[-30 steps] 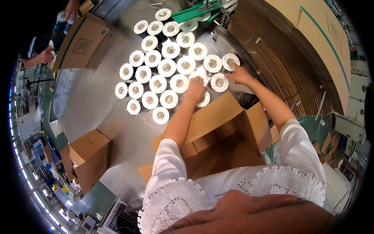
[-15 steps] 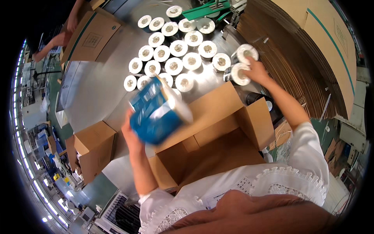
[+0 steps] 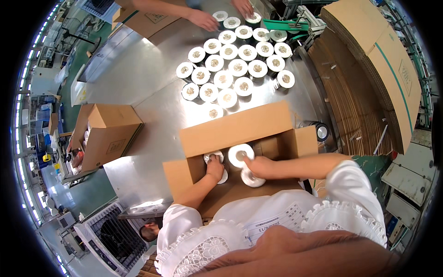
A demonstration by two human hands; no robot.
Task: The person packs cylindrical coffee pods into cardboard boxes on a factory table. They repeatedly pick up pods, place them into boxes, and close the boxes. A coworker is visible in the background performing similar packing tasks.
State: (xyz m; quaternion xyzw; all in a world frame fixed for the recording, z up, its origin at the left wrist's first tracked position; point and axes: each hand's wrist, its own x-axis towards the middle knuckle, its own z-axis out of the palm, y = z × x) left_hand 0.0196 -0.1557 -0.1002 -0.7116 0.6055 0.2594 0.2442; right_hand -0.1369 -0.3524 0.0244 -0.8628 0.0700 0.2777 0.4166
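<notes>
An open cardboard box (image 3: 235,132) stands right in front of me, its flaps spread outward. Inside its left end, my left hand (image 3: 214,169) is closed around a pair of white-ended wrapped rolls (image 3: 224,177), which it partly covers. My right hand (image 3: 261,167) reaches in from the right and grips two more wrapped rolls (image 3: 240,153) side by side, over the middle of the box. Beyond the far flap, many wrapped rolls (image 3: 238,68) stand upright on the metal table (image 3: 157,99), their gathered ends facing up.
Another person's hands (image 3: 203,19) touch rolls at the far edge, near a second carton (image 3: 159,23). A filled open carton (image 3: 113,122) sits at left. Flattened cartons (image 3: 355,97) are stacked at right. A green guide (image 3: 281,25) juts over the table's far right.
Both hands have come down into the box with rolls; the right lifted its pair off the table. Across the table, the other person's hands moved from the carton to the rolls.
</notes>
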